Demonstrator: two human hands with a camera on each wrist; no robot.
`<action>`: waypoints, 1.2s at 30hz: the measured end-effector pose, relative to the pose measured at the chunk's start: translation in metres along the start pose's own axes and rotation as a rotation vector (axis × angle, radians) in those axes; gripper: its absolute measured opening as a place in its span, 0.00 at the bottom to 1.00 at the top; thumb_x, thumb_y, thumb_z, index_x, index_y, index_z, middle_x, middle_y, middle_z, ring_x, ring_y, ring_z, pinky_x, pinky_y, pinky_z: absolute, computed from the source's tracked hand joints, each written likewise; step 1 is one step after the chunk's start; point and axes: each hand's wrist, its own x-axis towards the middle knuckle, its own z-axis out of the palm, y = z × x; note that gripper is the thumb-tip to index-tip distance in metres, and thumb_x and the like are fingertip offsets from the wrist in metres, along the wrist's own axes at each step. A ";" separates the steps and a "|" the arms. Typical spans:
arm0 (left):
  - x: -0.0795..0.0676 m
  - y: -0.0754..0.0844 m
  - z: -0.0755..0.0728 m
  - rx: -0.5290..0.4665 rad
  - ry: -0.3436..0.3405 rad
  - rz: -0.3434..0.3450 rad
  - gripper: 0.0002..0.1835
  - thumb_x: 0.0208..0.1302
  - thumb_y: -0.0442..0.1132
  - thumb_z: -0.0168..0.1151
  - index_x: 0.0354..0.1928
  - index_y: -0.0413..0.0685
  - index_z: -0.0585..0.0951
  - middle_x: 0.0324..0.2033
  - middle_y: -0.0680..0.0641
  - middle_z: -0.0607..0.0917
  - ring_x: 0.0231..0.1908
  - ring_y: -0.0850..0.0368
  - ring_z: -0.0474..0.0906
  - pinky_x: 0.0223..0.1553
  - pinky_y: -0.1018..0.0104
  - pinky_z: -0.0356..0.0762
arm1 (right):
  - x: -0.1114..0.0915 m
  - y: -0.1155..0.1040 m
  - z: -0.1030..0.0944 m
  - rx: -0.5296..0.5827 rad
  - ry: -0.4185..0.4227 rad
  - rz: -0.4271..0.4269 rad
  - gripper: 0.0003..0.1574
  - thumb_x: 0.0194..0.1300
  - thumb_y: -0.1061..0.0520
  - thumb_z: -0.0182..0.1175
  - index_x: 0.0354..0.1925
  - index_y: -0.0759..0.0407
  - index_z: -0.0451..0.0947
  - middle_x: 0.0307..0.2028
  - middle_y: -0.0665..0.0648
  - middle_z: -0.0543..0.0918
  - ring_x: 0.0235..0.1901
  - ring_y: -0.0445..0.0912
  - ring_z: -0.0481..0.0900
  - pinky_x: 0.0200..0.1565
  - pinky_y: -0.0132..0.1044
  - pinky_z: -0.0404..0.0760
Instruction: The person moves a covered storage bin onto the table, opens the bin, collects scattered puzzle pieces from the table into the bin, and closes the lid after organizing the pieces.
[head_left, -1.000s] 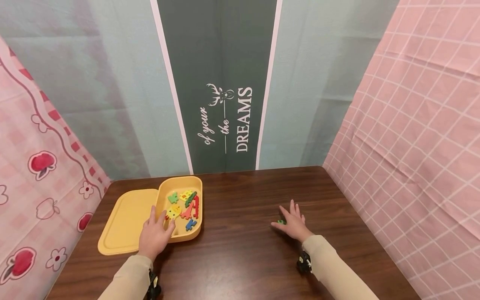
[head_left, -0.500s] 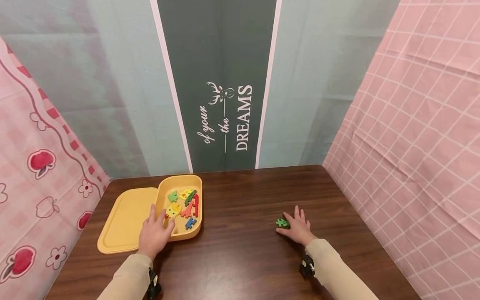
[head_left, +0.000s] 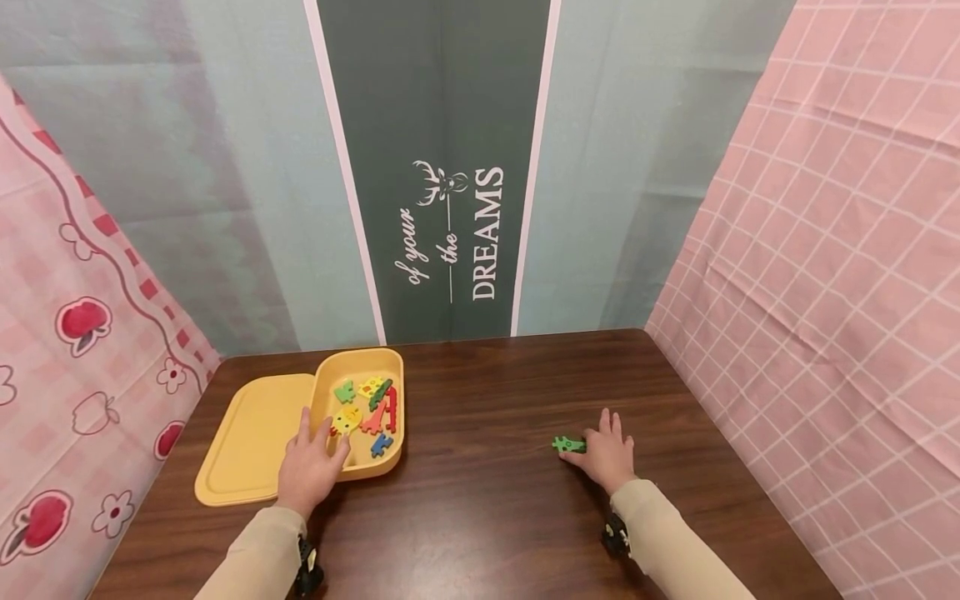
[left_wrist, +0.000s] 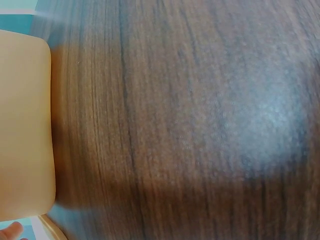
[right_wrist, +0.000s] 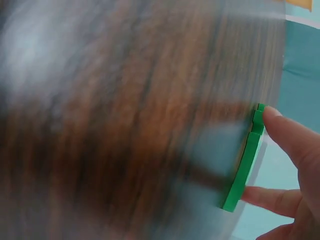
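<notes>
My right hand rests over a green puzzle piece lying on the table. In the right wrist view, the thumb touches one end of the green piece and a nearly straight finger meets it near the other end. The rest of that hand covers part of the piece in the head view. At the left, my left hand lies with spread fingers over the near rim of a yellow box. Inside are several colourful pieces, among them a yellow piece with a face and a blue piece.
A yellow lid lies left of the box, partly behind the left hand. The brown wooden table separates the two hands. Pink fabric hangs on both sides, and a green panel with lettering stands behind the table.
My right hand has shifted slightly right, so more of the green puzzle piece shows, and its fingers have drawn closer together. The left hand stays put on the box.
</notes>
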 end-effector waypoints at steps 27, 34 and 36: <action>0.000 0.000 0.000 -0.016 0.002 -0.009 0.34 0.67 0.55 0.45 0.64 0.35 0.65 0.69 0.29 0.43 0.57 0.25 0.57 0.55 0.34 0.59 | 0.003 -0.013 0.006 -0.121 0.073 -0.178 0.33 0.51 0.40 0.67 0.47 0.64 0.81 0.64 0.75 0.59 0.64 0.66 0.55 0.56 0.67 0.56; -0.001 0.001 0.000 -0.014 0.001 -0.011 0.34 0.66 0.55 0.46 0.64 0.35 0.66 0.69 0.30 0.43 0.58 0.26 0.58 0.55 0.35 0.59 | 0.004 -0.012 0.005 -0.092 0.029 -0.153 0.29 0.54 0.44 0.66 0.47 0.62 0.81 0.65 0.74 0.58 0.65 0.66 0.53 0.57 0.67 0.55; -0.001 0.001 0.000 -0.010 -0.005 -0.013 0.34 0.66 0.55 0.46 0.64 0.35 0.66 0.69 0.30 0.42 0.58 0.26 0.57 0.55 0.35 0.58 | 0.004 -0.012 0.005 -0.087 0.029 -0.155 0.27 0.54 0.45 0.66 0.47 0.62 0.82 0.65 0.73 0.58 0.65 0.65 0.53 0.57 0.67 0.55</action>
